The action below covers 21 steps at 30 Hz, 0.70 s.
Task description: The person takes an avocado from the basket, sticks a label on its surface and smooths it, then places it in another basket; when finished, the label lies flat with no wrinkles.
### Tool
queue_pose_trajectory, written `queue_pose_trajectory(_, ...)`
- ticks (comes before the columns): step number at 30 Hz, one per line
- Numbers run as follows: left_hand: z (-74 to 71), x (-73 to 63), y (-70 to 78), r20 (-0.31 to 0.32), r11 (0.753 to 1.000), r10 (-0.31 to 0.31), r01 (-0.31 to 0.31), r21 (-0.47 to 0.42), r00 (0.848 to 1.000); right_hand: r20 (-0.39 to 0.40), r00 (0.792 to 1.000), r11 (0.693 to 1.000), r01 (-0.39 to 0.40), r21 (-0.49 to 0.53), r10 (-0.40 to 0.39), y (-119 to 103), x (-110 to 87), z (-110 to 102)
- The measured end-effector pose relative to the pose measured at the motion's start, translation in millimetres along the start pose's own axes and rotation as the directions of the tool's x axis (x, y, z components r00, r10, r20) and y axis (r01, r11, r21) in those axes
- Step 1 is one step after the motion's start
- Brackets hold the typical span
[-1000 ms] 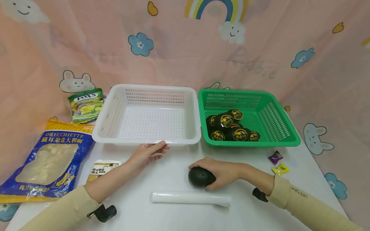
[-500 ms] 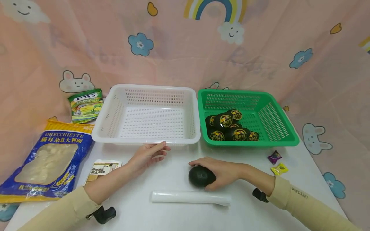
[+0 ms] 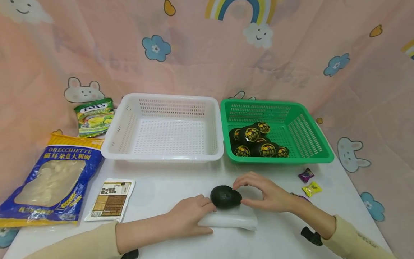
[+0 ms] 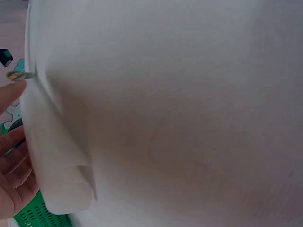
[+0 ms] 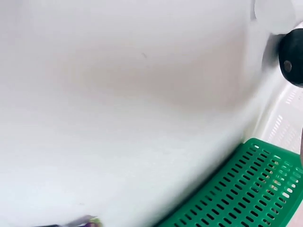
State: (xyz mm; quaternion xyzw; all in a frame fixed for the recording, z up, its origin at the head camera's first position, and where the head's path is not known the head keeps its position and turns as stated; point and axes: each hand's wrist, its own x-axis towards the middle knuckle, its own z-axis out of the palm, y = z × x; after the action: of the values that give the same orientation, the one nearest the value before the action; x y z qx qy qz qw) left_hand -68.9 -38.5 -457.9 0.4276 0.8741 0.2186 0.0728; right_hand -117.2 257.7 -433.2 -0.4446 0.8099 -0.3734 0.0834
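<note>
A dark green avocado (image 3: 224,197) lies on the table just behind a white rolled plastic sheet (image 3: 233,219). My right hand (image 3: 266,194) is at the avocado's right end, its thumb and fingertip right at the skin, the palm drawn back from it. At the roll's left end is my left hand (image 3: 189,216), fingers loosely extended above the roll and thumb stretched out in front; its fingertips reach close to the avocado. In the right wrist view the avocado (image 5: 292,59) shows at the right edge. The left wrist view shows the roll (image 4: 57,156) beside fingers.
A white basket (image 3: 163,157) stands at the back; right of it, a green basket (image 3: 281,160) holds several dark, gold-stickered avocados (image 3: 252,133). At left lie an orecchiette bag (image 3: 51,180), a Fox's bag (image 3: 94,117) and a flat packet (image 3: 111,200). Wrapped candies (image 3: 312,189) lie at right.
My left hand has left the white basket's front rim and come down to the roll beside the avocado. My right hand has drawn back rightward from around the avocado, which stays put.
</note>
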Motion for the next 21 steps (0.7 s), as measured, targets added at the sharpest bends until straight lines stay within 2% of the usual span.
queue_pose_trajectory(1,2.7,-1.0,-0.3,0.01,0.999,0.007,-0.007,0.032,1.0,-0.005,1.0,1.0,0.011,-0.003,-0.011,-1,-2.6,0)
queue_pose_trajectory(3,4.8,-2.8,-2.2,0.034,1.0,-0.001,0.0,0.02,0.999,-0.014,1.0,1.0,0.026,0.0,-0.026,-3,-6.1,2)
queue_pose_trajectory(6,1.9,-5.4,-8.5,0.045,0.99,0.0,0.006,-0.138,0.999,-0.025,1.0,0.999,0.012,0.04,-0.011,-8,-9.3,3)
queue_pose_trajectory(8,-4.2,-7.3,-13.0,0.059,0.952,0.006,0.012,-0.305,0.998,-0.036,0.999,0.997,0.001,0.082,0.002,-11,-10.0,3)
queue_pose_trajectory(10,-11.4,-10.1,-17.8,0.08,0.889,0.0,0.037,-0.457,0.997,-0.048,0.999,0.993,-0.016,0.121,0.022,-15,-9.7,2)
queue_pose_trajectory(12,-18.8,-13.5,-21.9,0.104,0.832,-0.035,0.087,-0.549,0.994,-0.067,0.997,0.991,-0.032,0.129,0.041,-20,-8.5,1)
queue_pose_trajectory(13,-22.3,-15.2,-23.6,0.11,0.813,-0.056,0.109,-0.572,0.992,-0.081,0.996,0.993,-0.033,0.116,0.042,-22,-7.5,1)
queue_pose_trajectory(15,-28.1,-18.4,-26.3,0.111,0.802,-0.103,0.148,-0.579,0.988,-0.117,0.992,0.998,-0.033,0.058,0.04,-25,-5.1,1)
queue_pose_trajectory(17,-32.0,-21.0,-28.1,0.103,0.808,-0.133,0.168,-0.565,0.986,-0.152,0.987,0.999,-0.05,-0.016,0.047,-27,-3.7,3)
queue_pose_trajectory(21,-35.4,-23.1,-29.2,0.095,0.815,-0.145,0.173,-0.552,0.985,-0.198,0.975,0.988,-0.119,-0.095,0.099,-26,-3.4,6)
